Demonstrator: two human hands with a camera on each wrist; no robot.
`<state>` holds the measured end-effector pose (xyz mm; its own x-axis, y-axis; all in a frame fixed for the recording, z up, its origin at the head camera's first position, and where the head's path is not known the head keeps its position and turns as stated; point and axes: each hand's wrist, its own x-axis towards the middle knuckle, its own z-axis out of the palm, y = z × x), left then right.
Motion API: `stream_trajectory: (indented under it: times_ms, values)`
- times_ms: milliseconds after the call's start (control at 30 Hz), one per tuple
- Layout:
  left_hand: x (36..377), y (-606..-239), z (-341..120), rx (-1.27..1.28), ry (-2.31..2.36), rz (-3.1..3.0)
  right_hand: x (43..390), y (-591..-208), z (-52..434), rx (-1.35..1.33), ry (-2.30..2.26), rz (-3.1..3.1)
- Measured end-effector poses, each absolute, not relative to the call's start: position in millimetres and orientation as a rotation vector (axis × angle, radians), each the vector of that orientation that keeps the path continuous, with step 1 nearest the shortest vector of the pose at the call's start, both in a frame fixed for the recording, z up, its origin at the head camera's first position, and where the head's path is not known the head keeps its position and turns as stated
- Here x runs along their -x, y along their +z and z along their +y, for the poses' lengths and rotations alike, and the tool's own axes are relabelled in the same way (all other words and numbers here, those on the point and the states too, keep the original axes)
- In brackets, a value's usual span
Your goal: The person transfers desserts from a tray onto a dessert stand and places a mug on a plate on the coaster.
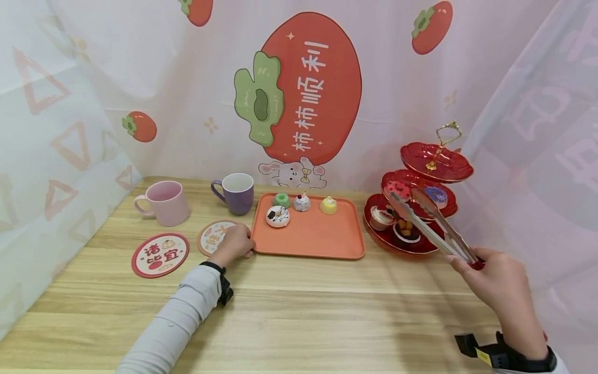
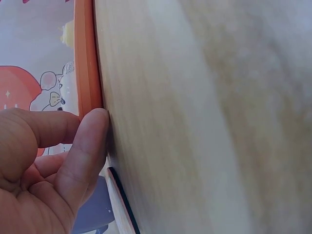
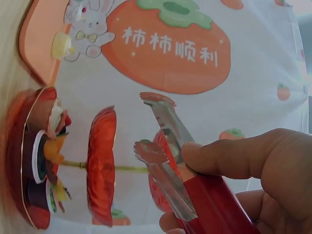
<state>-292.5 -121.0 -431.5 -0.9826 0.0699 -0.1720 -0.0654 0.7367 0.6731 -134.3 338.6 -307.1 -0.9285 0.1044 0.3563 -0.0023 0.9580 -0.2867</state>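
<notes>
At the near left corner of an orange tray, my left hand pinches the rim between thumb and fingers; the left wrist view shows the thumb against the tray's edge. On the tray are a white doughnut, a green ring-shaped sweet, a greyish cake and a yellow cake. My right hand grips red-handled metal tongs. Their tips are apart with nothing between them. In the head view they overlap the middle tier of a red three-tier stand, by a pink doughnut.
A purple doughnut also lies on the middle tier. Below are a cream cupcake and a dark fruit-topped cupcake. To the left stand a pink mug and a purple mug, near two round coasters.
</notes>
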Motion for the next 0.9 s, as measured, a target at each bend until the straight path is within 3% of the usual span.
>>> stream_trajectory:
  times_ms: [900]
  values:
    - [290.8, -430.7, -120.1, -0.015, 1.091, 2.758, 158.5, -337.7, 280.1, -0.214, 0.585, -2.795]
